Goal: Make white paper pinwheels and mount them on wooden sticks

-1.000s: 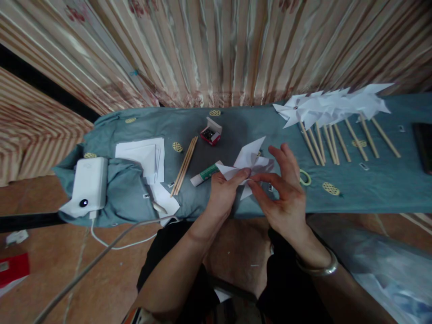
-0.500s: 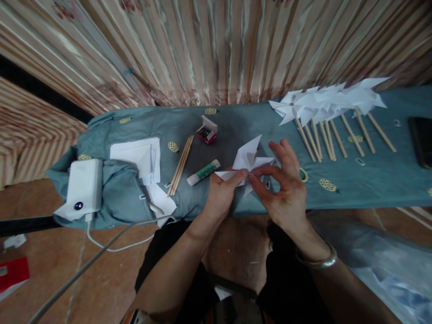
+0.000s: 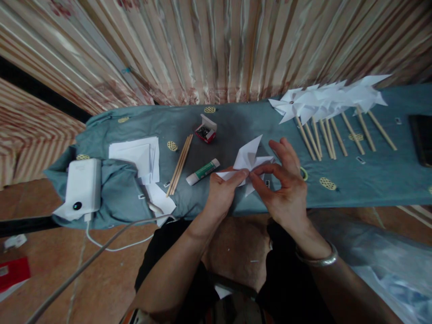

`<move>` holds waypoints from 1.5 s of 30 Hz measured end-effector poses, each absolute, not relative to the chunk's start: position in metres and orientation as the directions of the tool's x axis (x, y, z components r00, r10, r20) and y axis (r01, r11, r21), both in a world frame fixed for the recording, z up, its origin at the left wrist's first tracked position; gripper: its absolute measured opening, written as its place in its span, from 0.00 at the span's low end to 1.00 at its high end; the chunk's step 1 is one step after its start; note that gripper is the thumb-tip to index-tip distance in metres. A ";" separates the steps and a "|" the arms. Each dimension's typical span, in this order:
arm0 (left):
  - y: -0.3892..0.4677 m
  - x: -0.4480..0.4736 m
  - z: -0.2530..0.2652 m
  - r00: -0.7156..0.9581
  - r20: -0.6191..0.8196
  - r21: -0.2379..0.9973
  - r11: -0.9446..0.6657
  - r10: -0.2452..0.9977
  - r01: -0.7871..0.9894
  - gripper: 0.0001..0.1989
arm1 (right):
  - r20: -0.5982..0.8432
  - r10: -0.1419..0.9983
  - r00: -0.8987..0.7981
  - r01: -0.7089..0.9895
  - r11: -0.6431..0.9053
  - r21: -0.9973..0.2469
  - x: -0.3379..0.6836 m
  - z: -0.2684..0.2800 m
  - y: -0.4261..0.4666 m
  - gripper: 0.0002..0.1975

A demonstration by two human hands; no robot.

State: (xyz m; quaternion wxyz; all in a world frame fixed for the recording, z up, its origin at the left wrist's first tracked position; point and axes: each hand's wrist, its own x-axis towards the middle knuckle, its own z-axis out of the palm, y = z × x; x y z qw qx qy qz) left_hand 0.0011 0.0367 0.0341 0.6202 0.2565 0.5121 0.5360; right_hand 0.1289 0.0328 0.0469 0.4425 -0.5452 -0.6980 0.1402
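Note:
My left hand grips a white paper pinwheel, its thumb pressed near the middle of the folded blades. At that same middle, the thumb and forefinger of my right hand are pinched together, with the other fingers raised. Whatever tiny piece may sit between those fingertips is hidden. Left of the pinwheel lies a glue stick with a green label. Behind it stands a small open red box of small dark metal pieces. Several thin wooden sticks lie farther left.
Pinwheels on sticks lie overlapped at the back right. White paper sheets and a white power bank with a cable are at left. A green ring-shaped thing shows partly behind my right hand. A dark flat object lies far right.
Both hands keep almost the same pose on the pinwheel. My right thumb and forefinger have shifted very slightly at its middle. The view has moved a little.

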 end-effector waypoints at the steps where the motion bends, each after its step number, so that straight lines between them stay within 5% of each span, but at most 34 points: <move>1: 0.037 0.001 0.034 -0.097 -0.357 0.869 0.292 0.929 -0.399 0.07 | 0.466 0.884 -0.014 0.637 0.368 -0.678 0.129 0.047 0.033 0.03; 20: 0.037 -0.001 0.034 -0.083 -0.404 0.853 0.342 0.911 -0.394 0.08 | 0.496 0.868 -0.037 0.655 0.395 -0.644 0.130 0.046 0.031 0.03; 37: 0.039 -0.004 0.035 -0.026 -0.385 0.871 0.354 0.923 -0.341 0.04 | 0.399 0.916 0.037 0.611 0.296 -0.734 0.136 0.049 0.034 0.06; 45: 0.037 -0.002 0.032 -0.061 -0.299 0.940 0.283 0.952 -0.190 0.09 | 0.373 0.927 0.036 0.600 0.279 -0.750 0.139 0.048 0.035 0.05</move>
